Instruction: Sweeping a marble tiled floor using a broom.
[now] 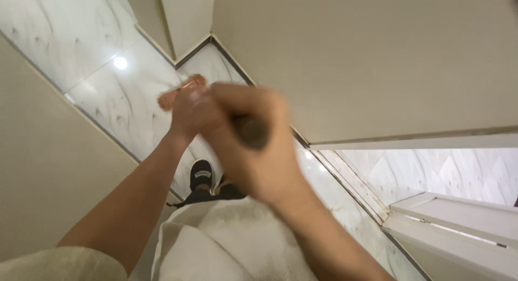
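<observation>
Both hands are raised close together in front of me, blurred by motion. My right hand (253, 151) is closed around a dark round handle (252, 131), of which only the end shows between the fingers. My left hand (188, 112) sits just behind it, touching it, and grips a small orange-pink object (175, 93) that sticks out past the fingers towards the upper left. The blur hides what that object is. Below the hands are my white garment (232, 243) and one foot in a black slipper (202, 175).
A glossy white marble floor (124, 92) runs down a narrow passage between beige walls (367, 59). A doorway threshold (350, 178) opens to the right onto more marble, with a white door frame (453, 227) at the lower right.
</observation>
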